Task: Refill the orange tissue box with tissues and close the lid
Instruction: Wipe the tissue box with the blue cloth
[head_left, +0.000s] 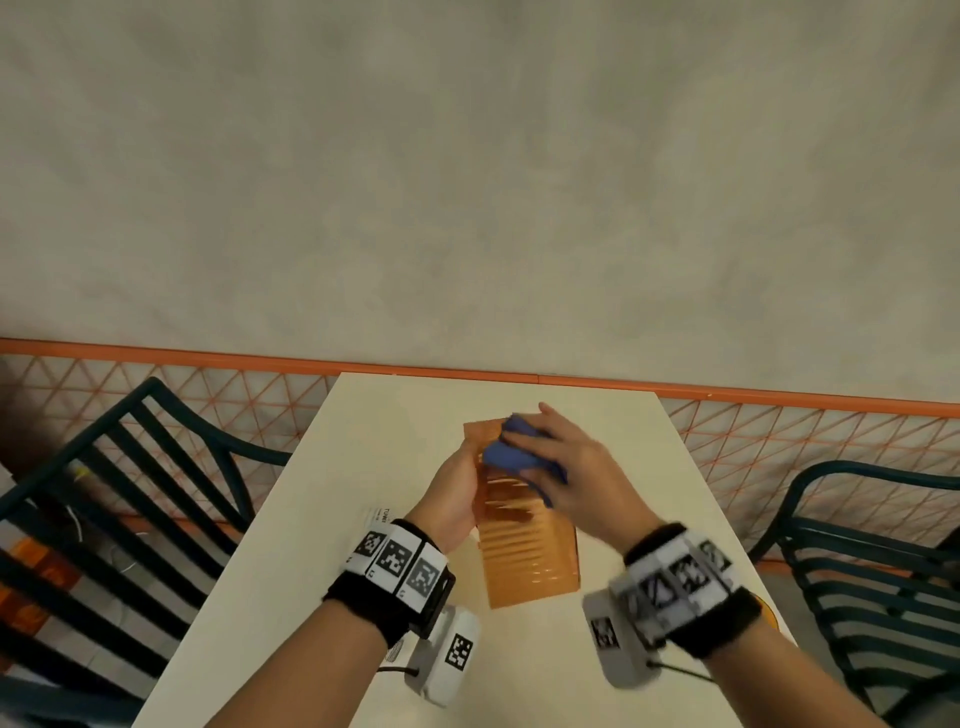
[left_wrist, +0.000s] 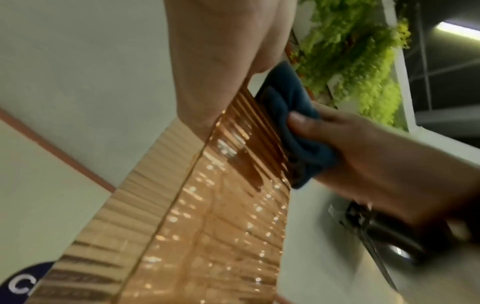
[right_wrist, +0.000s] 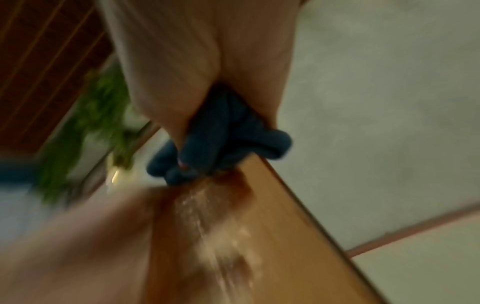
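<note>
Nearest in the head view are the two forearms, each with a black wristband (head_left: 395, 587) carrying black-and-white coded squares and a small white camera unit below it. Just beyond them the orange tissue box (head_left: 530, 551) lies on the pale surface (head_left: 291, 545), its ribbed, glossy face turned up and its long side running away from the person. A white printed card (head_left: 378, 517) lies on the surface just left of the box, partly under the left wrist. The left hand (head_left: 453, 501) grips the left edge of the box about midway along, thumb side against the ribbing; in the left wrist view its fingers (left_wrist: 215, 67) lie along that edge. The right hand (head_left: 576, 470) is curled round a bunched blue cloth (head_left: 511, 449) and presses it onto the far part of the box; the left wrist view shows its thumb pinching the cloth (left_wrist: 296, 131) against the ribbed face, and the right wrist view, though blurred, shows the cloth (right_wrist: 226, 139) wadded between fingers and box edge. Whether the lid is shut cannot be told. Dark green slatted chairs (head_left: 130, 467) stand left and right of the surface. Farthest off runs an orange lattice panel (head_left: 249, 384) below a plain grey wall (head_left: 467, 182).
</note>
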